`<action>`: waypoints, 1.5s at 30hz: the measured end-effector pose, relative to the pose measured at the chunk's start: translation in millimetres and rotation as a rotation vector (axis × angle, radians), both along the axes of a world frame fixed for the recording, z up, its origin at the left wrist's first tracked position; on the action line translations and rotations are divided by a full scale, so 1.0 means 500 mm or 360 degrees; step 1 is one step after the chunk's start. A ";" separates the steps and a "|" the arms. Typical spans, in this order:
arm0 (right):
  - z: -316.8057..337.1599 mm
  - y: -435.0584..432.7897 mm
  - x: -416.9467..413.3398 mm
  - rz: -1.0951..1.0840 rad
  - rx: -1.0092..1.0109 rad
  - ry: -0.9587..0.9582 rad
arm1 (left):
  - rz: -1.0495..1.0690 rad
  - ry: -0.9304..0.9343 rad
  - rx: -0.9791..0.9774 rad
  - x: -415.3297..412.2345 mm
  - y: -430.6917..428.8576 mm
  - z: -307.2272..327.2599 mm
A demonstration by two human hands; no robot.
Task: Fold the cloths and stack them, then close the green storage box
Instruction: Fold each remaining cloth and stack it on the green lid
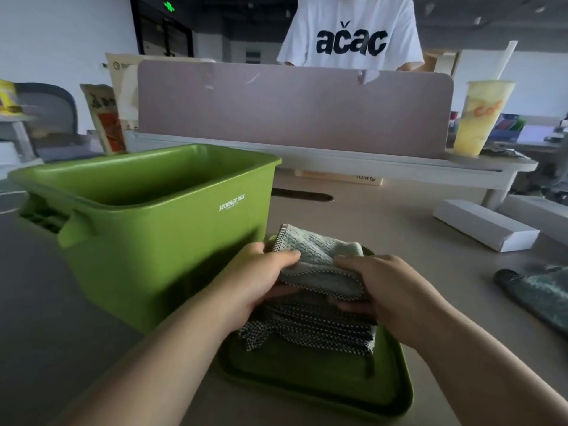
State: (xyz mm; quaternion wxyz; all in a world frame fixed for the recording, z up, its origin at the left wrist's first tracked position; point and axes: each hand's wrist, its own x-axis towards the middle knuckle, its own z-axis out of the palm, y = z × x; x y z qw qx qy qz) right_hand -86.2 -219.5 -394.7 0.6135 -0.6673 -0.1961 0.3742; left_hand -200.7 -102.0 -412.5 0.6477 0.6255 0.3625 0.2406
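A stack of folded cloths [316, 315] with dark dotted edges sits on the green lid [307, 382], which lies flat on the desk in front of me. The top cloth [316, 256] is pale green and its far corner sticks up. My left hand [261, 278] grips the stack from the left, thumb on top, and my right hand [384, 287] grips it from the right. The open green storage box [147, 222] stands to the left, touching the lid's far corner. Another dark green cloth [541, 290] lies unfolded at the right.
A long white box [485, 224] lies on the desk at the right. A pink divider panel [292, 109] runs along the back, with a yellow drink cup [479, 118] beside it. A person in a white T-shirt [353, 29] stands behind the divider.
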 end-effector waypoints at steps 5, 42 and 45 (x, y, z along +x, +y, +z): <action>0.001 -0.008 -0.002 -0.0062 0.0060 -0.0184 | 0.0086 -0.0084 0.0292 -0.002 0.003 -0.002; -0.067 0.034 0.001 0.0442 -0.0757 -0.1948 | -0.0587 0.1068 0.1775 0.041 0.007 -0.017; -0.079 0.029 0.001 0.0427 -0.0700 -0.1915 | -0.0567 0.1085 0.1747 0.036 0.000 -0.026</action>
